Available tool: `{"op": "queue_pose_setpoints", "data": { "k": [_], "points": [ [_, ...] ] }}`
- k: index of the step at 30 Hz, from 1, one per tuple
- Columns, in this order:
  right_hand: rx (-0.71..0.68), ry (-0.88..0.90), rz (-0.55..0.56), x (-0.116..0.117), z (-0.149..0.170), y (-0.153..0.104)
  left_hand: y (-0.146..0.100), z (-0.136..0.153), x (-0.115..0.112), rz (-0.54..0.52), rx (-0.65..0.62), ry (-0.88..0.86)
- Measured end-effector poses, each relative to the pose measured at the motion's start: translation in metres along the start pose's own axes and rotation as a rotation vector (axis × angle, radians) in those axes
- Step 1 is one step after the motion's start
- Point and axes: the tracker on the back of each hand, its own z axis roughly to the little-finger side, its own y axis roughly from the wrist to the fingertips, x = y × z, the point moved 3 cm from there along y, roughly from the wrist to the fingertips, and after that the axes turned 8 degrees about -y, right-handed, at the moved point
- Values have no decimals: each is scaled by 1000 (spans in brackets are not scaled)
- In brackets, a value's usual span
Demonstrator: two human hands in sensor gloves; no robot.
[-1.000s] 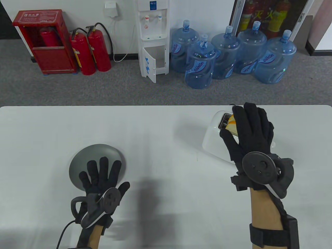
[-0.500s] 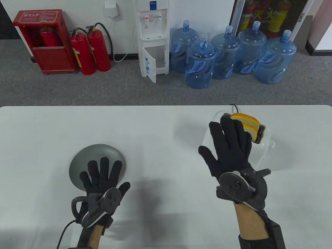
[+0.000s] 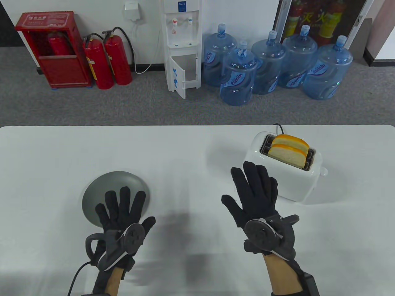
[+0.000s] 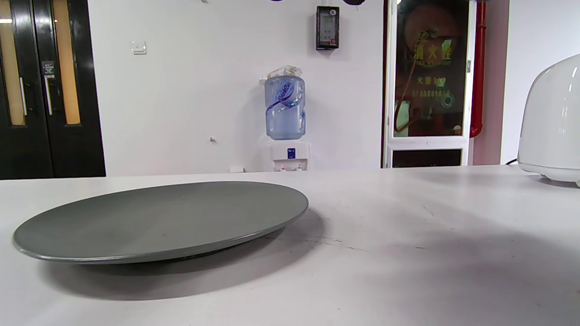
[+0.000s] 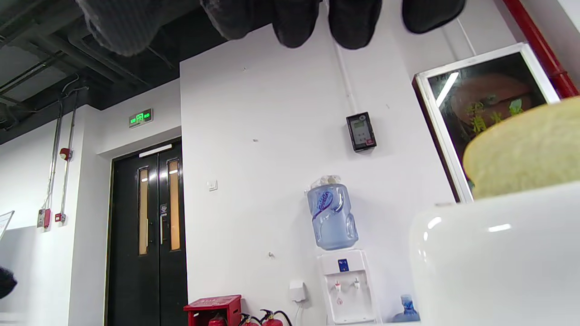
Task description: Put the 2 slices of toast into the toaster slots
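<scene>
The white toaster [image 3: 279, 180] stands at the right of the table, and both slices of toast [image 3: 288, 151] stick up out of its two slots. In the right wrist view the toaster [image 5: 494, 258] fills the lower right with a slice of toast [image 5: 525, 149] showing above it. My right hand [image 3: 251, 192] hovers with fingers spread, to the left of and nearer than the toaster, holding nothing. My left hand [image 3: 122, 205] lies flat with straight fingers over the near edge of the grey plate [image 3: 105, 188], which carries nothing. The left wrist view shows the plate [image 4: 158, 219] bare.
The toaster's black cord [image 3: 277, 127] runs off the far table edge. Beyond the table stand a water dispenser [image 3: 182, 46], several water bottles [image 3: 271, 67] and red fire extinguishers [image 3: 106, 58] on the floor.
My right hand let go of the second slice in the toaster and drew back toward me and to the left, fingers spread. The left hand stayed put.
</scene>
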Motion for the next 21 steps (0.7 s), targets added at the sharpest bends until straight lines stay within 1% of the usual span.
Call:
{"op": "queue_pose_setpoints", "data": {
  "k": [13, 16, 21],
  "points": [
    [-19, -11, -44, 28, -9, -21, 0, -2, 1, -10, -7, 6],
    [-19, 1, -71, 37, -10, -26, -1, -2, 1, -14, -8, 8],
    [-59, -64, -106, 46, -12, -30, -1, -2, 1, -19, -9, 8]
  ]
}}
